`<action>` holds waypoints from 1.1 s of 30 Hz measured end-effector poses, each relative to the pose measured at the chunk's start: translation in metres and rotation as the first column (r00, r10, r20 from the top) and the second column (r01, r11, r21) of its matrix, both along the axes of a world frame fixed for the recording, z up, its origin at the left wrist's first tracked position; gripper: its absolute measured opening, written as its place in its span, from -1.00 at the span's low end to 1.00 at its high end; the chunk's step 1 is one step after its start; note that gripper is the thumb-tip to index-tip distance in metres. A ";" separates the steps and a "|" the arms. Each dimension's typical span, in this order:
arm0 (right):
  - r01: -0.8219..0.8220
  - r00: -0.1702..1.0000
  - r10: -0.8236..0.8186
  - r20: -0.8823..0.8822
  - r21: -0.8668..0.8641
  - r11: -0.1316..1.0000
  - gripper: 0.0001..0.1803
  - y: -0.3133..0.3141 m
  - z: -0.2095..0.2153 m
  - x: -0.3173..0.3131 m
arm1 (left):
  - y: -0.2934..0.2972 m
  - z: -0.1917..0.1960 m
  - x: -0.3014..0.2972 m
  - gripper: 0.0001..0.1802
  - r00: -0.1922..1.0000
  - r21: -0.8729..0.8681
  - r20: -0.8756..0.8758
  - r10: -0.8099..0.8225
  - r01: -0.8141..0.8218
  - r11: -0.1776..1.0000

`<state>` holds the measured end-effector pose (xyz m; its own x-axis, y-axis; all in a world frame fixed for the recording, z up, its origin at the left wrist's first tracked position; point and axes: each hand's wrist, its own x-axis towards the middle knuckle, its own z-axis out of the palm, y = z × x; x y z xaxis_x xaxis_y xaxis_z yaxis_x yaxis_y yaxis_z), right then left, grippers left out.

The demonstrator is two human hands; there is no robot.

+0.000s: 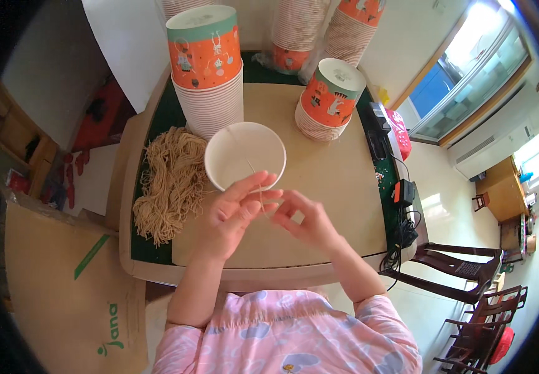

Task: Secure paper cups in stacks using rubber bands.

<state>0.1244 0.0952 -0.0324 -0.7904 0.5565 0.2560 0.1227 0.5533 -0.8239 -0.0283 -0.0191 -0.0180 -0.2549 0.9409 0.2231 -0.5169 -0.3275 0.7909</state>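
A white paper bucket stands mouth up near the middle of the table, its inside showing. Just in front of its rim, my left hand has a thin beige string across its fingers, held between thumb and fingertips. One thin end of the string sticks up against the bucket. From the right, my right hand meets it with thumb and fingers pinched at the string. The exact grip and any knot are too small to make out. A heap of beige strings lies left of the bucket.
A tall stack of upturned orange-and-green paper buckets rises behind the bucket; a shorter stack stands back right. Plastic-wrapped stacks line the back. Black cables and adapters run along the right edge. A cardboard box stands lower left.
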 end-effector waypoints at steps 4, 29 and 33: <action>-0.173 0.975 0.216 0.059 -0.411 0.895 -0.82 -0.022 -0.007 0.003 | -0.005 -0.004 0.005 -0.55 0.995 -0.028 -0.072 0.075 -0.077 0.997; -0.252 0.889 -0.179 -0.421 -0.778 0.576 -0.83 -0.011 -0.043 0.009 | 0.024 -0.019 -0.001 -0.87 0.353 -0.092 -0.928 0.119 -0.526 0.846; -0.293 0.902 -0.105 -0.419 -0.773 0.563 -0.67 -0.013 -0.062 0.000 | 0.005 0.000 -0.002 -0.80 0.088 0.149 -0.972 0.220 -0.495 0.856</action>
